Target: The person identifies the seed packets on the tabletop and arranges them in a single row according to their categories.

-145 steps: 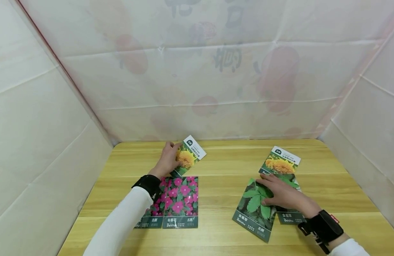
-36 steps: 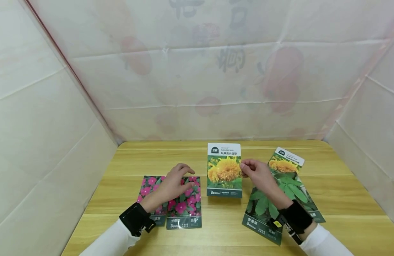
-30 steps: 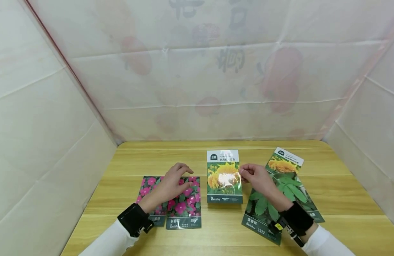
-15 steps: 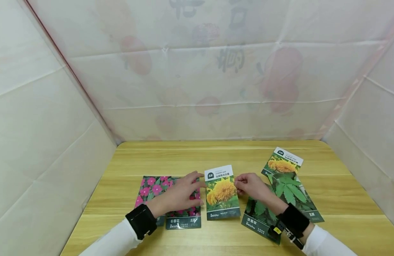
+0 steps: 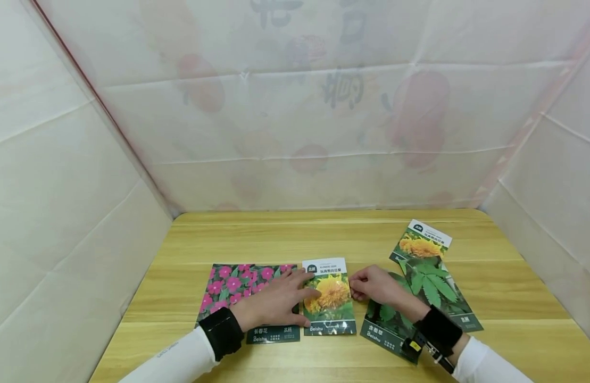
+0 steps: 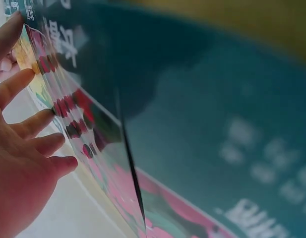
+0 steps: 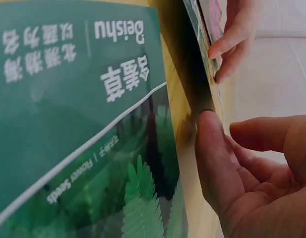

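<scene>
My left hand [image 5: 275, 300] lies with spread fingers over the right one of two pink-flower seed packets [image 5: 227, 287] and the left edge of a yellow sunflower seed packet [image 5: 330, 298]. The sunflower packet lies flat beside the pink ones, face up. My right hand [image 5: 376, 285] is at its right edge, fingers loosely bent. In the right wrist view, a gap shows between thumb and forefinger, and one fingertip is close to the packet's edge; whether it touches, I cannot tell. Left fingers also show in the left wrist view, spread above the packets.
Two green-leaf seed packets [image 5: 438, 290] overlap at the right, partly under my right forearm. Another sunflower packet [image 5: 421, 240] lies behind them, partly covered. All rest on a wooden table [image 5: 256, 234] enclosed by pale fabric walls [image 5: 295, 122].
The sunflower packet, first in my left hand and then pinched and tilted up by my right, has come down flat beside the pink packets. My left hand has moved right onto it; my right has released it.
</scene>
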Tool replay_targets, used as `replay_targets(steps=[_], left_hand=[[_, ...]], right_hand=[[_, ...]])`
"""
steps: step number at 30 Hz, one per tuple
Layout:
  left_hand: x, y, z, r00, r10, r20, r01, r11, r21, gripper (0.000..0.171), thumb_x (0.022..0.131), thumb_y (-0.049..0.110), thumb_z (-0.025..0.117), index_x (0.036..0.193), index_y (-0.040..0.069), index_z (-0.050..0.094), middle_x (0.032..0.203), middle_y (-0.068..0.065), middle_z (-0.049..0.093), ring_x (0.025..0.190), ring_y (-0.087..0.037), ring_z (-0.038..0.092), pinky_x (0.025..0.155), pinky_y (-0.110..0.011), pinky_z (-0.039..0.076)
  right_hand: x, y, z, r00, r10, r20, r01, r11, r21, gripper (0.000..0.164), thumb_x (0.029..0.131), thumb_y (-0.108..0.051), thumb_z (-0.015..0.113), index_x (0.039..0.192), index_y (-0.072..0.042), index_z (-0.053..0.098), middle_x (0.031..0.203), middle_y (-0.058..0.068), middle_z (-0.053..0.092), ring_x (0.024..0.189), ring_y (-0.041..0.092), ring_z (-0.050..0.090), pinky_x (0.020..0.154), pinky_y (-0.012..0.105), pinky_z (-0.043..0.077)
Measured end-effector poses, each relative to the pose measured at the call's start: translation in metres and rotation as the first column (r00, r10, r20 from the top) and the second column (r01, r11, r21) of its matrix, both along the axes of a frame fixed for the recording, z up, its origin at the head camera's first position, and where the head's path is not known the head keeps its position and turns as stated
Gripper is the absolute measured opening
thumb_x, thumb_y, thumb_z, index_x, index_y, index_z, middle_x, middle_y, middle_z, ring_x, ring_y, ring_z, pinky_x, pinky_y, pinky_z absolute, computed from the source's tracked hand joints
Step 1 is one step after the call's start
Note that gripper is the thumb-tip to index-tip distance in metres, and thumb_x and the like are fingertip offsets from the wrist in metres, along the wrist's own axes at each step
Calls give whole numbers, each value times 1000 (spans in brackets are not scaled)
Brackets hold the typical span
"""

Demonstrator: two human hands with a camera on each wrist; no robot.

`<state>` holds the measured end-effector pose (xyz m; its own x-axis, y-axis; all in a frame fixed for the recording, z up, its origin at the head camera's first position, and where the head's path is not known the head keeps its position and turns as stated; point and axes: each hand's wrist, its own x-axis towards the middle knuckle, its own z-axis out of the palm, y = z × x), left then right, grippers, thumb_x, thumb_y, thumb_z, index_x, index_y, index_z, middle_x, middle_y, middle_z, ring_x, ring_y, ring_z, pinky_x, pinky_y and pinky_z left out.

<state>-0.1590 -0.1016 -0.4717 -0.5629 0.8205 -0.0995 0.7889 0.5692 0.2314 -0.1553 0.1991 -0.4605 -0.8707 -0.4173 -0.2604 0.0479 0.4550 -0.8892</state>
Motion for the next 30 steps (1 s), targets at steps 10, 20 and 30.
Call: replay_targets(steps=[10, 20, 30], left_hand=[[4, 1, 2, 1000, 22, 1, -22, 1000, -12, 69, 89, 64, 71, 148, 31, 57, 164, -8, 35, 152, -30, 31, 117, -60, 34], [5, -10, 4, 995, 91, 46, -94, 993, 66, 71, 95, 61, 65, 154, 25, 50, 168, -14, 27, 156, -39, 20, 117, -72, 22], [2, -17, 1, 988, 121, 97, -122, 992, 7, 80, 92, 68, 64, 159, 30, 43, 171, -15, 18, 156, -44, 14, 114, -78, 18]], right_hand=[[2, 2, 1, 995, 25, -97, -13, 992, 126, 25, 106, -12, 58, 94, -3, 77, 84, 5, 71, 74, 18, 65, 63, 29, 51], [0, 14, 12, 976, -72, -207, 120, 965, 232, 26, 107, -22, 60, 122, -4, 73, 99, 2, 71, 86, 18, 66, 74, 35, 52], [-4, 28, 21, 963, -130, -236, 185, 955, 232, 35, 108, -23, 58, 132, -1, 67, 113, 7, 72, 100, 21, 68, 81, 37, 55]])
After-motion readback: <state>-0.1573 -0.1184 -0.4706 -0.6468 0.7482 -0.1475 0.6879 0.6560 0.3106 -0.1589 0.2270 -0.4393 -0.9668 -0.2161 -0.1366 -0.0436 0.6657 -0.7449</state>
